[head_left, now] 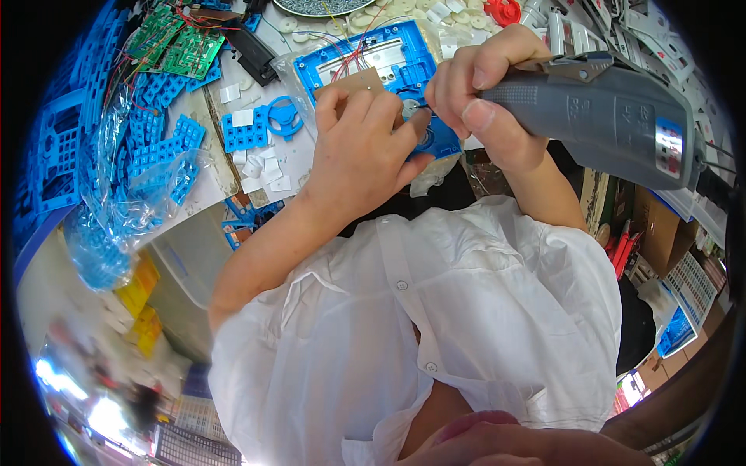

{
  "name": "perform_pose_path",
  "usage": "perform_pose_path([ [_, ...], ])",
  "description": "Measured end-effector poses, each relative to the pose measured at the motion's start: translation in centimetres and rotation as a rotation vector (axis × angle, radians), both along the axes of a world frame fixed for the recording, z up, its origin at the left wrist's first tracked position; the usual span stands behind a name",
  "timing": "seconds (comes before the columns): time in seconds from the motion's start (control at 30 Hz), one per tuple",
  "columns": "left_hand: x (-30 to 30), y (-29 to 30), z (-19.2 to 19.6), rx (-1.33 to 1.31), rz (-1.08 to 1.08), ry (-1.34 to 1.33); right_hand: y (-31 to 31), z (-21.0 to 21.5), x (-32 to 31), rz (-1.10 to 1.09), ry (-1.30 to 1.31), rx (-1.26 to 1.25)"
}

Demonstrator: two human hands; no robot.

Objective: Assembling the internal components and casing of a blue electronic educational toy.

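A blue plastic casing [420, 50] lies on the worktable with its inner side up and thin coloured wires running over it. My left hand [359, 144] bends over its near part, fingers closed at the edge of a small brown board [351, 84]. Its thumb and index finger reach toward the screwdriver's tip, and some fingertips are hidden. A grey electric screwdriver [598, 116] lies almost level in my right hand [497, 97], gripped near its front end. The slim bit points left, down into the casing beside my left fingers.
Blue plastic parts [159, 144], some in clear bags, pile up at the left. Green circuit boards [190, 50] with wires lie behind them. White square pieces [264, 171] and a blue ring-shaped part [284, 116] sit left of the casing. Pale discs [396, 9] spread at the back.
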State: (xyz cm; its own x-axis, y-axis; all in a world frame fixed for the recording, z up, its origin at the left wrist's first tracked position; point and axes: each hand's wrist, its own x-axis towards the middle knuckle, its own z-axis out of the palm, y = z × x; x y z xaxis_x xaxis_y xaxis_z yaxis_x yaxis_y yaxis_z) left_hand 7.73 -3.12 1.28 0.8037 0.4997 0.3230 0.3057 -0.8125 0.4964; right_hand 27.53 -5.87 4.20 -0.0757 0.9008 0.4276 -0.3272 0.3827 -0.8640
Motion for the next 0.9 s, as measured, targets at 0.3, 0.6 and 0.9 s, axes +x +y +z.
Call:
perform_pose_path([
  [0.3, -0.9, 0.1, -0.3, 0.026, -0.026, 0.009, -0.1, -0.4, -0.2, 0.020, 0.007, -0.010],
  [0.6, -1.0, 0.7, -0.4, 0.069, -0.052, 0.063, 0.0, -0.7, -0.5, 0.012, -0.041, -0.009],
  [0.9, -1.3, 2.0, 0.5, 0.155, -0.157, 0.177, 0.1, -0.8, -0.6, 0.002, -0.071, 0.005],
])
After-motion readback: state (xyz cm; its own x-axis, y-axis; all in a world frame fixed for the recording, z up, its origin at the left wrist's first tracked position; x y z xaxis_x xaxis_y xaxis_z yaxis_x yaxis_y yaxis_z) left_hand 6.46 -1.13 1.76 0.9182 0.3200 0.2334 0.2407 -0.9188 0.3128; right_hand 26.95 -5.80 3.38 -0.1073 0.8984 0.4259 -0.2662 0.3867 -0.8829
